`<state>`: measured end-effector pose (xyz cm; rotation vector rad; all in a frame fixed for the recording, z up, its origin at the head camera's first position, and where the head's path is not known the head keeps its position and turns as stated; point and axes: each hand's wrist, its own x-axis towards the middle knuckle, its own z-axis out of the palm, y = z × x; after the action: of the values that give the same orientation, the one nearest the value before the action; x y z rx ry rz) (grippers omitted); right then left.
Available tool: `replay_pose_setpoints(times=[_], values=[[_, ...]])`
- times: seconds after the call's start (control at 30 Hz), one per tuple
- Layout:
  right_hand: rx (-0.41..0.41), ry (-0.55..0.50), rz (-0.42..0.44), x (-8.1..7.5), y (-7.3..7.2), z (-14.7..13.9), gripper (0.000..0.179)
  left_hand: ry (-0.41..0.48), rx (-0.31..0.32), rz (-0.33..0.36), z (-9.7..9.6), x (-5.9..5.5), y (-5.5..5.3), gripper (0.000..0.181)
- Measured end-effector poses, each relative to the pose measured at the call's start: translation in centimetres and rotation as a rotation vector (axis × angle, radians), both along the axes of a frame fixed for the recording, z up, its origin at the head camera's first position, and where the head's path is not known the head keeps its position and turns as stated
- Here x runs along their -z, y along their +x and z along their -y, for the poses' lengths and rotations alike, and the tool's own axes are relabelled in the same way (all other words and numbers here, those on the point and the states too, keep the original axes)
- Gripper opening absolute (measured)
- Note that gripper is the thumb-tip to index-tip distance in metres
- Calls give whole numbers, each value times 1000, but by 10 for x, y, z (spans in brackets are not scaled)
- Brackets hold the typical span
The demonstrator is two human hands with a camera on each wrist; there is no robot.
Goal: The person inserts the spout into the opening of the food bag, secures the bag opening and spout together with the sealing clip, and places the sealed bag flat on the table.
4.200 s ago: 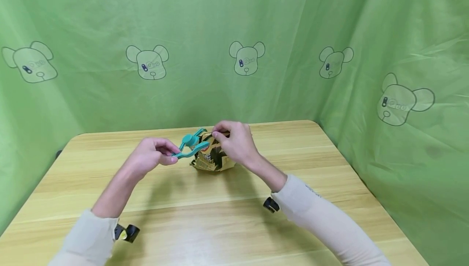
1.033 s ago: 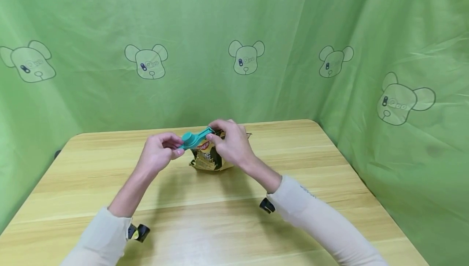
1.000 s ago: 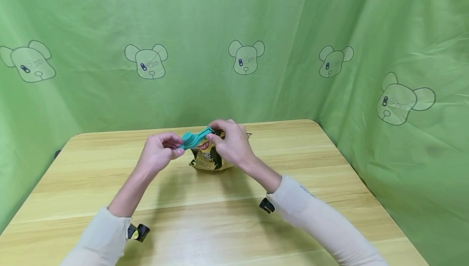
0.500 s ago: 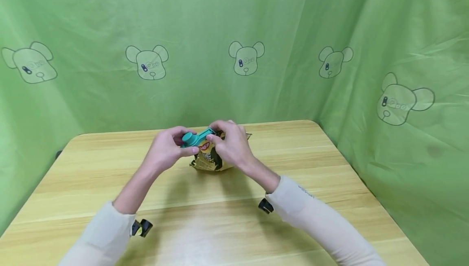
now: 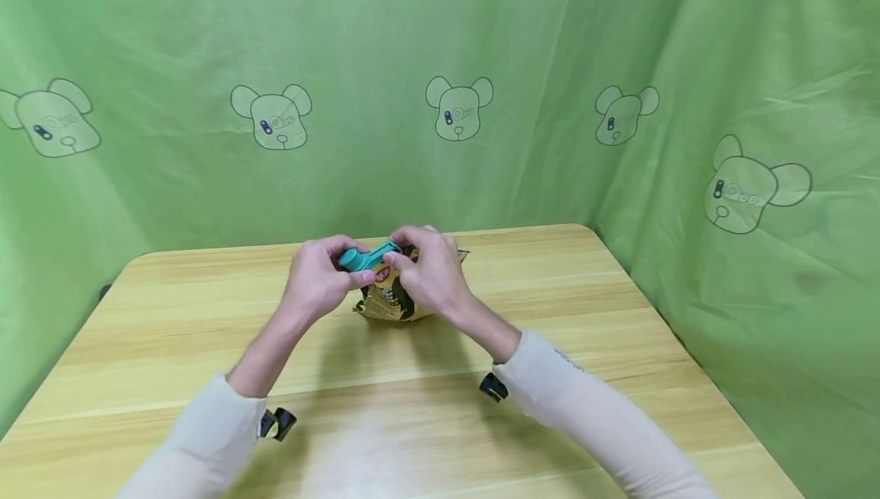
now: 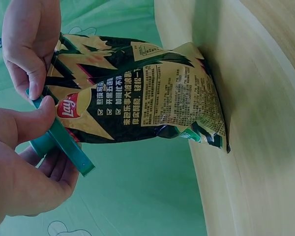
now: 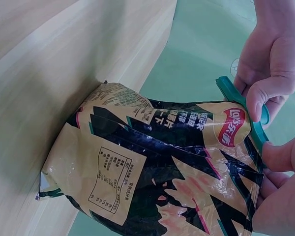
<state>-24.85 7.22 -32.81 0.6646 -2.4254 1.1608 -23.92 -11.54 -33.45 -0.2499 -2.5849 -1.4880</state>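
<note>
A gold and black chip bag with a red logo stands upright on the table, its lower front wrinkled. Across its top edge lies a teal bag clip with a round cap, its two arms pressed together. My left hand grips the clip around the cap, thumb on the near side. At the clip's other end my right hand pinches the clip tip and the bag's top between thumb and fingers. In the right wrist view, both thumbs press along the clip; the cap is mostly behind the left fingers.
The wooden table reaches to a green curtain with printed bear heads behind it and along the sides. Black wrist-camera mounts hang below both sleeves, close over the tabletop.
Earlier the clip's arms stood apart beside the bag top; now they are closed together across it. My left hand has slid right, from the clip's end to around its cap.
</note>
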Motion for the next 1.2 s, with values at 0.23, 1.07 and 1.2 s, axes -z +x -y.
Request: replay_pose_setpoints(times=[0.23,1.07,1.2], values=[[14,3,3,-1,1,2,13,11,-10,-6,1,2,-1,28],[38,-34,-91,6,-2,6,9,15,-35,-24,0,3,-3,26],[29,-14,-89,6,-3,4,12,30,-16,-3,2,3,-3,28]])
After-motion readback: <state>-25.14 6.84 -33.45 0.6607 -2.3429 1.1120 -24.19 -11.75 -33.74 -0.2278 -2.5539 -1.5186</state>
